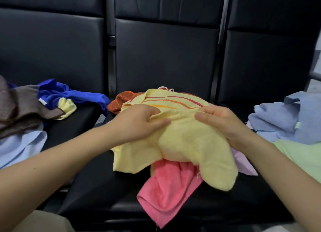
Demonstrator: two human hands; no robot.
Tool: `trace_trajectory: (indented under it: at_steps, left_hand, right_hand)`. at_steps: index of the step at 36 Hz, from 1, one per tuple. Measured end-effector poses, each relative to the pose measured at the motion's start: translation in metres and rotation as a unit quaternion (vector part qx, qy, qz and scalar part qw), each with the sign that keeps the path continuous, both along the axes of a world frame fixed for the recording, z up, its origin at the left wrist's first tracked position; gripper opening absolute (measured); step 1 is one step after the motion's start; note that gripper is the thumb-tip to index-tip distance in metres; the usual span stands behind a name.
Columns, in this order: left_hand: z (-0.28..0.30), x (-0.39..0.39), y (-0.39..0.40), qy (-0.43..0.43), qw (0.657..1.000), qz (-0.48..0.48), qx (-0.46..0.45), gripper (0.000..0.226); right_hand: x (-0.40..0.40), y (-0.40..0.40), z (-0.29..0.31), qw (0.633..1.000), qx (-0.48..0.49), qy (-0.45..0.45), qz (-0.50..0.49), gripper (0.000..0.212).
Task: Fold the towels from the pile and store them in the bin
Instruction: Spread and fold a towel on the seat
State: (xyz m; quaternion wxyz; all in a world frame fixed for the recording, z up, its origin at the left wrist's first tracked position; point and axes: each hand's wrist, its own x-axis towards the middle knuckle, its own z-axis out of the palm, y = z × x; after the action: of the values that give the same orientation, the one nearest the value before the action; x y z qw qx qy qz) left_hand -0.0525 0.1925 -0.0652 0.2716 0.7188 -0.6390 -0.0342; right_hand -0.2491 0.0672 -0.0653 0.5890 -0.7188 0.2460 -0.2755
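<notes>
Most of the job looks undone. Both hands are on one yellow towel w/ orange stripes, on top of the middle pile on the black seat. Left hand pinches a fold near the towel's top edge, thumb over, fingers curled under. Right hand grips the cloth on the other side, fingers curled into it. Towel is bunched, not flat, so prob. just being picked or spread out, no fold made yet.

Under it: pink towel, orange cloth behind, a lilac bit at the right. Left seat has a loose heap, brown towel, blue towel, small yellow cloth, pale blue one in front. Right seat has grey-blue towels and a light green towel, crumpled too; can't tell if any count as folded.

No bin in view, so nothing visibly stored. Approx. all towels left to fold and put away.
</notes>
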Motion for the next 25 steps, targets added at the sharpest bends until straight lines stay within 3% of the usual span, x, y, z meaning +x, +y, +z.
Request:
trace_trajectory:
  at_steps: [3,7,11,14,16,19,21,23,25]
  left_hand:
    - [0.007,0.016,0.001,-0.070,0.997,-0.011,0.035,0.041]
    - [0.011,0.038,0.000,-0.048,0.998,0.007,0.042,0.032]
    - [0.004,0.062,-0.002,0.061,0.996,0.000,0.061,0.026]
    - [-0.009,0.076,-0.005,0.153,0.986,0.027,0.060,0.036]
    - [-0.022,0.083,-0.009,0.219,0.972,0.065,0.057,0.033]
    - [-0.043,0.091,-0.017,0.317,0.938,0.114,0.086,0.042]
    - [-0.052,0.091,-0.023,0.349,0.920,0.151,0.091,0.041]
    - [-0.059,0.087,-0.028,0.317,0.930,0.171,0.072,0.035]
    - [-0.064,0.081,-0.029,0.197,0.965,0.172,0.031,0.032]
  right_hand:
    - [-0.005,-0.008,0.003,1.000,-0.003,-0.004,-0.009,0.022]
    - [-0.014,-0.023,0.003,0.999,-0.008,-0.014,-0.034,0.020]
    - [-0.021,-0.043,-0.010,0.992,-0.070,0.032,-0.099,0.016]
    - [-0.022,-0.055,-0.025,0.955,-0.211,0.153,-0.142,0.025]
    - [-0.021,-0.058,-0.032,0.930,-0.255,0.219,-0.147,0.033]
    - [-0.024,-0.062,-0.035,0.938,-0.208,0.255,-0.109,0.053]
    - [-0.027,-0.063,-0.033,0.948,-0.160,0.265,-0.080,0.051]
    - [-0.031,-0.064,-0.031,0.958,-0.122,0.252,-0.063,0.044]
    - [-0.033,-0.065,-0.030,0.969,-0.096,0.222,-0.057,0.039]
